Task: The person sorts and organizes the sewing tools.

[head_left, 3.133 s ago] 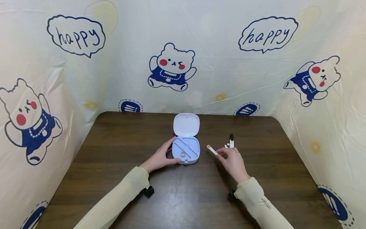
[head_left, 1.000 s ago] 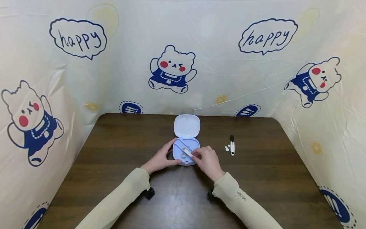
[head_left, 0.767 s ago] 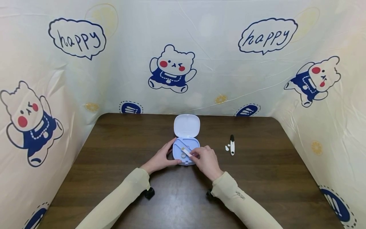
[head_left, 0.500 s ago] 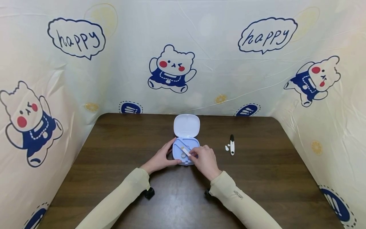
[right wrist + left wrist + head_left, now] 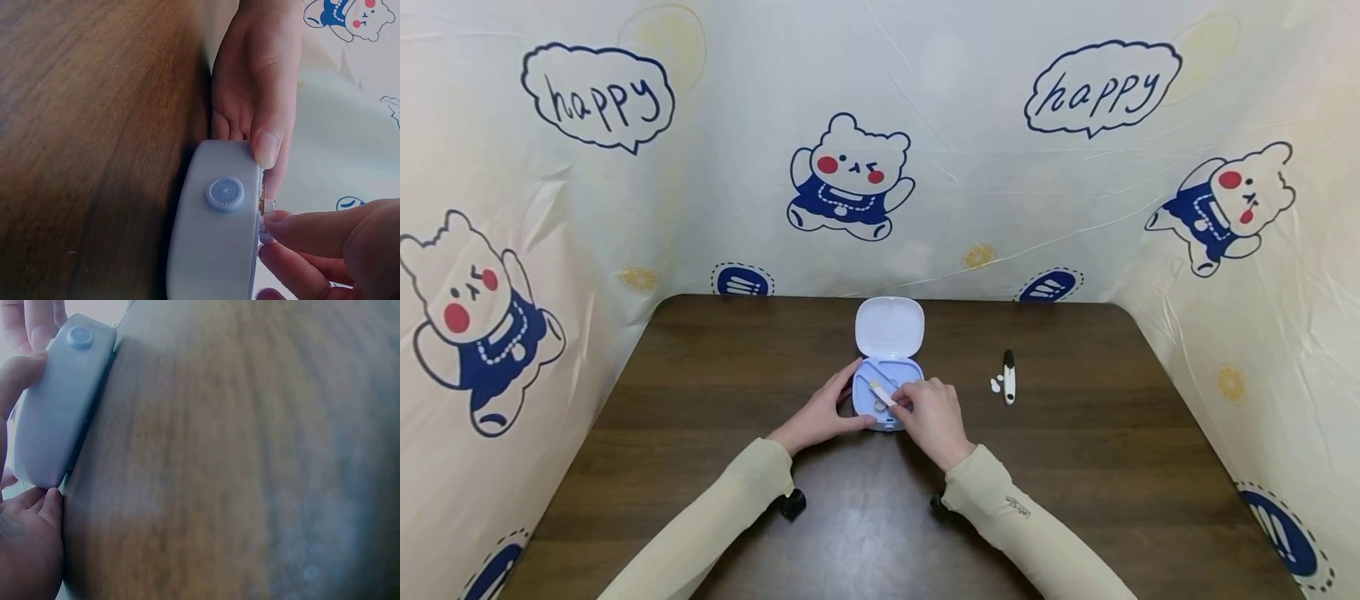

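A light blue case with a round front button stands at the table's middle, its white lid raised behind it. My left hand grips the case's left side, thumb at the front corner and fingers behind. With thumb and fingertips, my right hand pinches a small white strip with a yellowish end, held slanting over the compartments. Beside the strip, a small greyish ring lies in the case, partly covered. The right hand hides the case's right side in the head view.
To the right, a white pen-shaped thing with a black end lies on the brown table. Several small white pieces lie next to it. A printed cloth hangs around the back and sides.
My right hand has carried the strip left from beside the pen-shaped thing to over the case, then shifted slightly further left. My left hand and the case have stayed in place.
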The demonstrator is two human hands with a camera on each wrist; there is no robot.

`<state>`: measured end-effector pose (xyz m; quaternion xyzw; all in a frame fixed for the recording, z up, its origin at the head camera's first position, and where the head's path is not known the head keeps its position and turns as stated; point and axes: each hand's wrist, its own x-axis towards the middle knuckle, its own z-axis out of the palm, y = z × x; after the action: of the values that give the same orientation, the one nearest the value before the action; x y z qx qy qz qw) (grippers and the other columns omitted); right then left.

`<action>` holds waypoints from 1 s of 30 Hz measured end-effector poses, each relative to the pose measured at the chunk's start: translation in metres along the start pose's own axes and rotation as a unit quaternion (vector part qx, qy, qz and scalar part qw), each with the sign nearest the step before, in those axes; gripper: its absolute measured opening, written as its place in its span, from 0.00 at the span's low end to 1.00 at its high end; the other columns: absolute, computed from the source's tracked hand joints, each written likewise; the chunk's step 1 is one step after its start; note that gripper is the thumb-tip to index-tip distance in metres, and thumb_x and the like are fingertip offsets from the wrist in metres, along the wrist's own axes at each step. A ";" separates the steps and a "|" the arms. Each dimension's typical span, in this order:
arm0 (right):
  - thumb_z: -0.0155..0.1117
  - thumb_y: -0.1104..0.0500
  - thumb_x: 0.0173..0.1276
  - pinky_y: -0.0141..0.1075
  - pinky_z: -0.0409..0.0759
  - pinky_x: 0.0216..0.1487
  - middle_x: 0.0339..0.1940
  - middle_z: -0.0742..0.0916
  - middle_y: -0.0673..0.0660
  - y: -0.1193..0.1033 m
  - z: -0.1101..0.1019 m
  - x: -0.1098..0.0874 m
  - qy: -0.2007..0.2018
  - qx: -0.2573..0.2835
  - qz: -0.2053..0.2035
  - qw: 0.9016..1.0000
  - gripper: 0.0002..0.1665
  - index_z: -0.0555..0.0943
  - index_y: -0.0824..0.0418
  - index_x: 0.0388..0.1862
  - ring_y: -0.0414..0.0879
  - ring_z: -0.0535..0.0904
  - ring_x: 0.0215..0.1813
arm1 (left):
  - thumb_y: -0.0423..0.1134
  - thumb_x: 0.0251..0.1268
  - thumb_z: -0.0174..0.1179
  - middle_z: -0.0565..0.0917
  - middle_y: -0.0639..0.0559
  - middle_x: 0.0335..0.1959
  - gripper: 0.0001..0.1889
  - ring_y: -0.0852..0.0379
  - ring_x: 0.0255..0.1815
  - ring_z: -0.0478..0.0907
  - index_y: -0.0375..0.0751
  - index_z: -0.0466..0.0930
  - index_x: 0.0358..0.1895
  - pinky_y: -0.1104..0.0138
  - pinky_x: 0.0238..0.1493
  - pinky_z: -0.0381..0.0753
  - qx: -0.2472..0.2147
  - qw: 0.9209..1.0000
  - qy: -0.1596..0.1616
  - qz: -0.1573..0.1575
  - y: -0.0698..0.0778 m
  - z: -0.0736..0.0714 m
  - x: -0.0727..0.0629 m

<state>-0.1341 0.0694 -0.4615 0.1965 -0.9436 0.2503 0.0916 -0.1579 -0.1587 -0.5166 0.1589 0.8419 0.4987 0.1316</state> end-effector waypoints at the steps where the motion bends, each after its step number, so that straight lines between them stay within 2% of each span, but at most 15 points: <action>1: 0.79 0.57 0.64 0.48 0.75 0.46 0.30 0.90 0.49 -0.001 0.000 0.000 -0.001 -0.002 0.001 1.000 0.05 0.90 0.55 0.34 0.48 0.78 0.36 | 0.52 0.62 0.76 0.53 0.44 0.85 0.57 0.47 0.82 0.58 0.51 0.45 0.86 0.53 0.78 0.64 0.001 1.000 0.000 0.000 0.000 0.000 0.000; 15: 0.79 0.58 0.64 0.49 0.75 0.46 0.31 0.90 0.50 0.000 -0.001 0.002 0.010 -0.014 0.000 1.000 0.05 0.90 0.56 0.33 0.49 0.79 0.37 | 0.52 0.61 0.76 0.53 0.45 0.85 0.57 0.47 0.82 0.57 0.50 0.46 0.86 0.53 0.78 0.64 0.004 1.000 0.003 0.007 -0.003 -0.001 0.003; 30: 0.80 0.57 0.63 0.50 0.76 0.47 0.29 0.87 0.49 -0.006 0.004 0.003 0.009 -0.018 -0.014 1.000 0.06 0.89 0.54 0.31 0.49 0.78 0.37 | 0.53 0.62 0.76 0.54 0.46 0.85 0.57 0.48 0.82 0.58 0.55 0.45 0.86 0.54 0.78 0.64 0.002 1.000 0.003 -0.005 -0.001 0.001 0.001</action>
<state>-0.1346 0.0619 -0.4621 0.2062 -0.9441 0.2338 0.1071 -0.1585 -0.1584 -0.5179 0.1533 0.8440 0.4969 0.1312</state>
